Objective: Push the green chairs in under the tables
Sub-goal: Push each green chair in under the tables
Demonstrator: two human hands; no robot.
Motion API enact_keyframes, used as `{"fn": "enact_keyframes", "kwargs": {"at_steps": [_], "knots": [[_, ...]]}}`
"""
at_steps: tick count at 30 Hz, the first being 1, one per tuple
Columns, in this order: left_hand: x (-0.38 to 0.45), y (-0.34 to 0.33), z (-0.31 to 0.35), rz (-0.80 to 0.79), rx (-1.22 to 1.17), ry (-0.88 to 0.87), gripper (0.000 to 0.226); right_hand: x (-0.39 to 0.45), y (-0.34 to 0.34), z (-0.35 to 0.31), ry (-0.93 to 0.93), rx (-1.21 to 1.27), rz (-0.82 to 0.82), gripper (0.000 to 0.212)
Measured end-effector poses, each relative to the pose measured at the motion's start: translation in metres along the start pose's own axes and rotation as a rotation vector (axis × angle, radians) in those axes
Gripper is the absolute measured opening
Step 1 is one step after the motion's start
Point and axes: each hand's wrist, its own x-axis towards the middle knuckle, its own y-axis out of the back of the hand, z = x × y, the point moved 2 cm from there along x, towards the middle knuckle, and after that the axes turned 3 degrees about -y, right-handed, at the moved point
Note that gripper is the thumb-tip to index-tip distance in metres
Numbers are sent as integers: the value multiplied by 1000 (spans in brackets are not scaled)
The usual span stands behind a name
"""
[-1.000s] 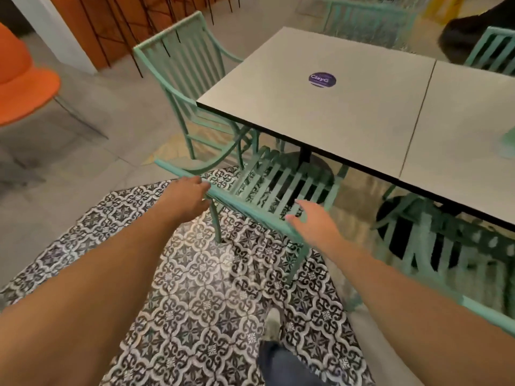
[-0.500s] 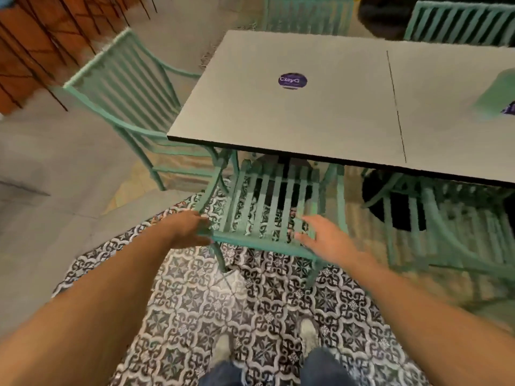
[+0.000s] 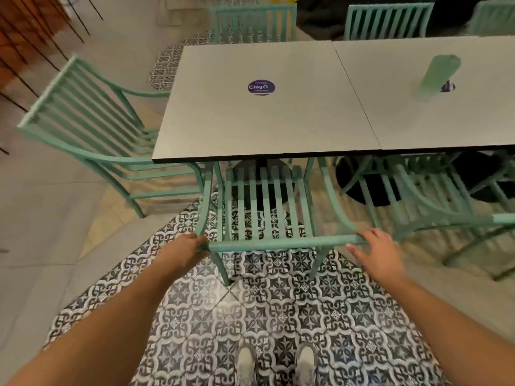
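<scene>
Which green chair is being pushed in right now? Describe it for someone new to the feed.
Find the grey table with the round purple ClayG sticker. The chair stands at that table's near edge, its top rail nearest the camera. Unlike the chairs to its left and right, both hands are on its top rail: the left hand grips one end, the right hand touches the other.

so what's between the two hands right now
In the head view, the top rail of the green chair's backrest spans from the left hand to the right hand, with patterned floor tiles below.
</scene>
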Motion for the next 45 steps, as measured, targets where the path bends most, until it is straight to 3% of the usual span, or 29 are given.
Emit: {"fn": "enact_keyframes", "kwargs": {"at_steps": [8,21,45], "knots": [[2,-8,0,112,-10,-3,29,9,-12,-1,-14,59,51,47],[32,-1,0,146,-30,16,25,41,-3,-6,-17,82,-3,56],[52,3,-3,156,-35,37,23,67,0,-2,2,115,66,44]]}}
